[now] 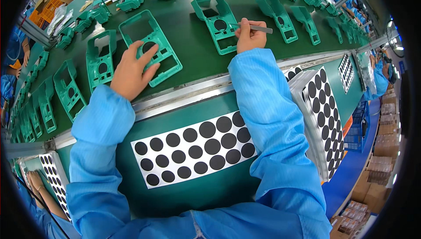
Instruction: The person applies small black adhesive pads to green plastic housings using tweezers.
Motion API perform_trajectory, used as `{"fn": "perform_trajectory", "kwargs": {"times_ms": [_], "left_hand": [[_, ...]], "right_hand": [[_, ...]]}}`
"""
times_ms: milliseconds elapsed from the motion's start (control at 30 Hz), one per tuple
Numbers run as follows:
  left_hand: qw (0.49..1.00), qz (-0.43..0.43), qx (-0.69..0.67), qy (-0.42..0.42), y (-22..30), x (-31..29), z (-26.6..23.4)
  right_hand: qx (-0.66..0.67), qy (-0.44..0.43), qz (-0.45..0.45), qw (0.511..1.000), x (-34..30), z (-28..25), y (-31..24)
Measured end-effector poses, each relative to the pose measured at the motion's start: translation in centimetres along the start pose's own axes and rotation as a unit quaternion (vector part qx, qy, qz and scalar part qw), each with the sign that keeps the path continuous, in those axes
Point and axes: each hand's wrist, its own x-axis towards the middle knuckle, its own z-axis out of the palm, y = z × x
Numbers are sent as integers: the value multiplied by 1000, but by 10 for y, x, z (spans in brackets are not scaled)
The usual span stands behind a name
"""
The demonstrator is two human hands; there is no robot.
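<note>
My left hand [131,73] lies with spread fingers on a green plastic housing [170,65]. Two fingertips reach the round black disc [151,46] in it and partly cover it. To the right, my right hand [251,39] pinches a pair of metal tweezers [262,29]. Their tip points left, at the edge of another green housing [202,7], which also has a black disc [220,25] in its round recess. In front of me, between my forearms, lies a white sheet [175,168] with rows of black round stickers; my right sleeve hides its right end.
More green housings [100,59] line both sides of the green belt, with smaller green parts [130,0] along its far side. A metal rail [188,96] edges the belt. A thick stack of sticker sheets [322,120] stands right of my right arm. Co-workers' hands [37,184] show at lower left.
</note>
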Motion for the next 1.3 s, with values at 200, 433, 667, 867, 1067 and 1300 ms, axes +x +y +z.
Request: {"fn": "perform_trajectory", "kwargs": {"times_ms": [200, 433, 667, 867, 1067, 1300], "left_hand": [[1000, -6, 27, -3, 6, 1, -8], [991, 92, -48, -86, 68, -63, -39], [979, 111, -98, -142, 76, -75, -35], [973, 122, -119, -154, 82, -73, -28], [972, 120, -113, -166, 83, -75, -23], [974, 118, -107, -159, 82, -76, -23]], "right_hand": [[-62, -19, -68, 996, 1, 2, 13], [-111, -37, -68, 991, 7, -3, 20], [-125, -17, -59, 990, 6, -3, 17], [-125, -18, -73, 989, 6, -1, 16], [-153, -35, -64, 986, 12, -2, 17], [-191, 4, -68, 979, 15, -3, 15]]}}
